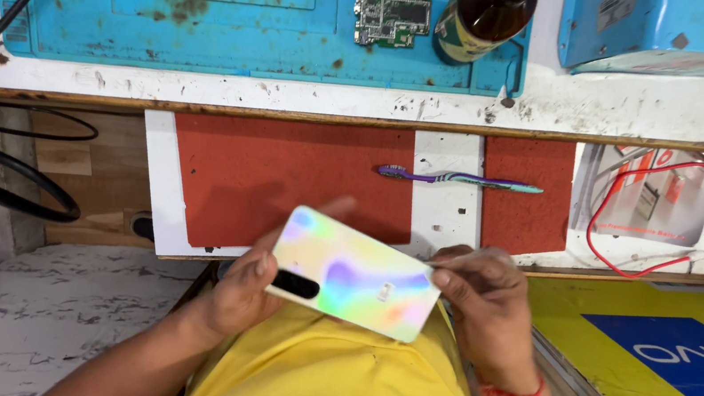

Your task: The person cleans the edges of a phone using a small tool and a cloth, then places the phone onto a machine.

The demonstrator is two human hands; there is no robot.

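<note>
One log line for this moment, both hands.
left hand: grips phone back-up | right hand: thin tool at phone's edge | toothbrush: untouched

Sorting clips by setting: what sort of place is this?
Likely a phone repair bench: a bare circuit board on a stained blue work mat, and a phone held back-up in the left hand.

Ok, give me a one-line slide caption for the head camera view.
Left hand holds an iridescent smartphone back-up while right hand works a thin tool at its edge, below a blue repair mat.

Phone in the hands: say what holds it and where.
The left hand grips the iridescent phone at its camera end. The right hand pinches a thin tool at the opposite edge.
</note>
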